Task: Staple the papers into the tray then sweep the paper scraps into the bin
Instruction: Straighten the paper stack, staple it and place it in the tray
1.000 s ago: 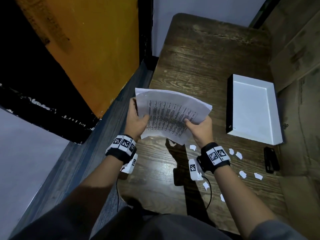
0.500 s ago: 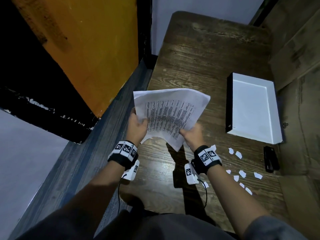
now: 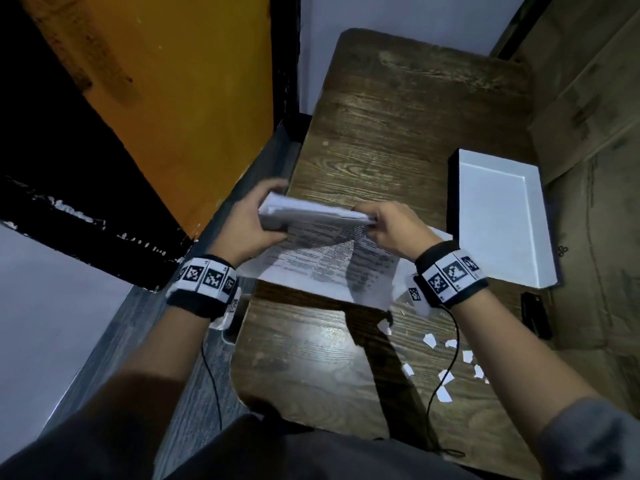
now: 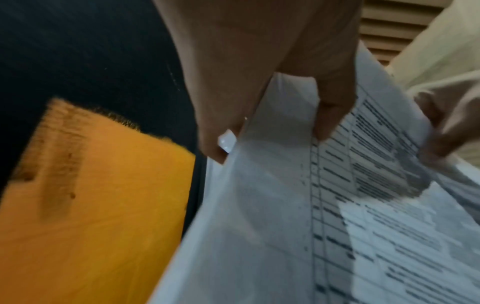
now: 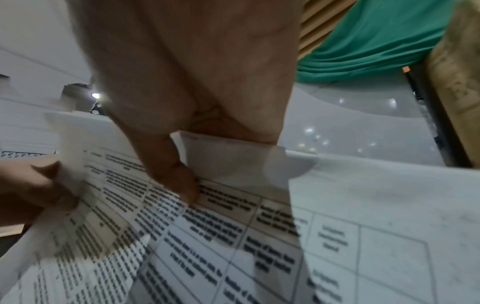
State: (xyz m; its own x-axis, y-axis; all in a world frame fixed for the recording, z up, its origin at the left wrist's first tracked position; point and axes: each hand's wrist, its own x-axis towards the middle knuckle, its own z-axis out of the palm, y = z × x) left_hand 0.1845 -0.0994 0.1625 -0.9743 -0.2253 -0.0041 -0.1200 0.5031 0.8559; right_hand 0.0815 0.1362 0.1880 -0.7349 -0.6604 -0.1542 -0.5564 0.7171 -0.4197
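Broadly, a wooden table (image 3: 398,140) carries a white tray (image 3: 498,220) at its right side, empty. Nearer the person the papers (image 3: 322,251) stand on their lower edge, left hand (image 3: 249,223) and right hand (image 3: 391,230) each pinching the top edge, seemingly squaring the stack before stapling. Next, I judge, one hand must reach the black stapler (image 3: 536,315) beside the tray. Paper scraps (image 3: 450,362) lie unswept.

The papers (image 3: 322,258) are white with black text set in a ruled grid. The tray (image 3: 498,216) is white inside with a black outer wall, the stapler (image 3: 536,315) black, the scraps (image 3: 429,340) white. The table (image 3: 398,126) is dark brown woodgrain.
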